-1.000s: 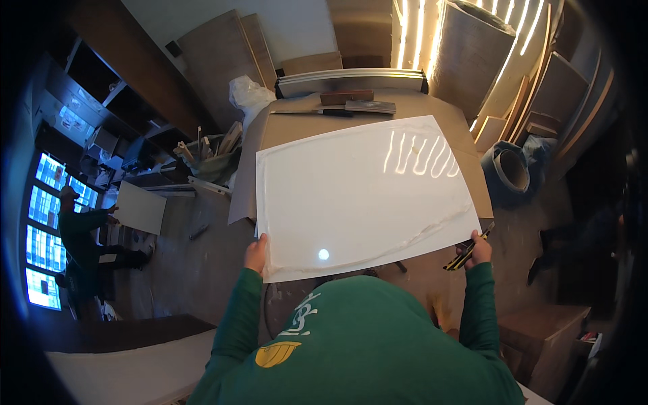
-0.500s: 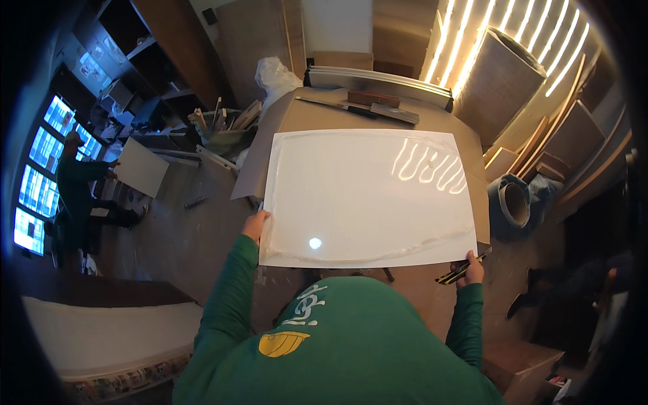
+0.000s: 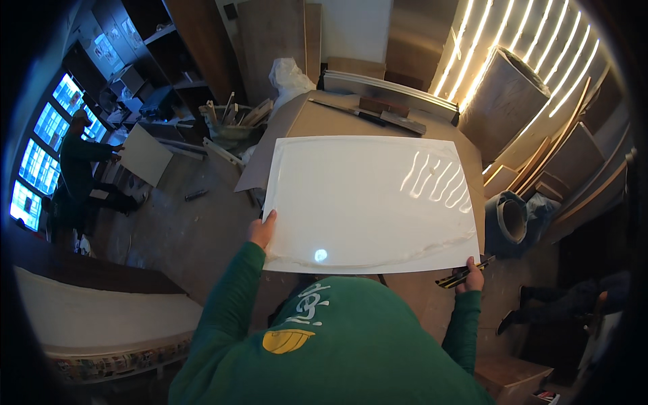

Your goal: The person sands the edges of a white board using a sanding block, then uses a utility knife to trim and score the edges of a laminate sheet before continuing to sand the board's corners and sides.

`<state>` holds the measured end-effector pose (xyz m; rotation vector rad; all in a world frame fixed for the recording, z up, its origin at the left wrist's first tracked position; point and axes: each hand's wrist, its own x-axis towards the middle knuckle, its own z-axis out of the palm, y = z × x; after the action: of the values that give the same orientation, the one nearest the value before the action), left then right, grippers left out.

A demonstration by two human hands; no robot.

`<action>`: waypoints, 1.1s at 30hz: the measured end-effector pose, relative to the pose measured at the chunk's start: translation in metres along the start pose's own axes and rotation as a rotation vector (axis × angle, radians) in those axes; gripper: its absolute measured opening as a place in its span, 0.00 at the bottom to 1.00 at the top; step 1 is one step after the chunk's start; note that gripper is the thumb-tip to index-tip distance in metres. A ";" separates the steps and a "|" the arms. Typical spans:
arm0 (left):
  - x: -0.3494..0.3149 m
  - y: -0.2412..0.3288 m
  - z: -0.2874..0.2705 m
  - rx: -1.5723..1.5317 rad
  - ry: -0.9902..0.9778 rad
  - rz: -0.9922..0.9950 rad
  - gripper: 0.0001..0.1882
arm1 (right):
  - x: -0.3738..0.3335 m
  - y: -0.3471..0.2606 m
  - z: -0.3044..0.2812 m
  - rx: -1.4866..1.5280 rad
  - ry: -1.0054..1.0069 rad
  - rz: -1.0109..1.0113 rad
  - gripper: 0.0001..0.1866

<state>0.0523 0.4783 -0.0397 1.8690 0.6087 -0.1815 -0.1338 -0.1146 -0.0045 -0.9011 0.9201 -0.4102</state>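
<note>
Far left, co-worker (image 3: 81, 155) holds pale board (image 3: 147, 156). Your left hand (image 3: 262, 231) clamps left edge of glossy white panel (image 3: 358, 202), thumb on top. Panel in front of you, overlapping brown cardboard (image 3: 317, 125). Your right hand (image 3: 473, 276), well apart from left, grips panel's near right corner, yellow-black cutter (image 3: 449, 279) also in its grasp. Farther right, blue container (image 3: 498, 226).

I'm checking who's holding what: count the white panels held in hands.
2: one white panel in the wearer's left hand and right hand, the other panel with a co-worker at far left. More may be hidden in shadow.
</note>
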 end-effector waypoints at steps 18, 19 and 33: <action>-0.153 -0.099 -0.109 -0.607 0.391 -0.134 0.34 | 0.055 0.017 0.267 -0.583 -0.525 0.070 0.14; -0.156 -0.103 -0.108 -0.628 0.394 -0.130 0.34 | 0.062 0.021 0.278 -0.621 -0.529 0.068 0.14; -0.193 -0.049 -0.057 -0.922 0.284 -0.240 0.28 | 0.112 -0.014 0.366 -0.940 -0.468 0.014 0.13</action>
<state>-0.1463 0.4810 0.0194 0.9287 0.9173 0.1947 0.2311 -0.0167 0.0561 -1.7514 0.6583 0.2918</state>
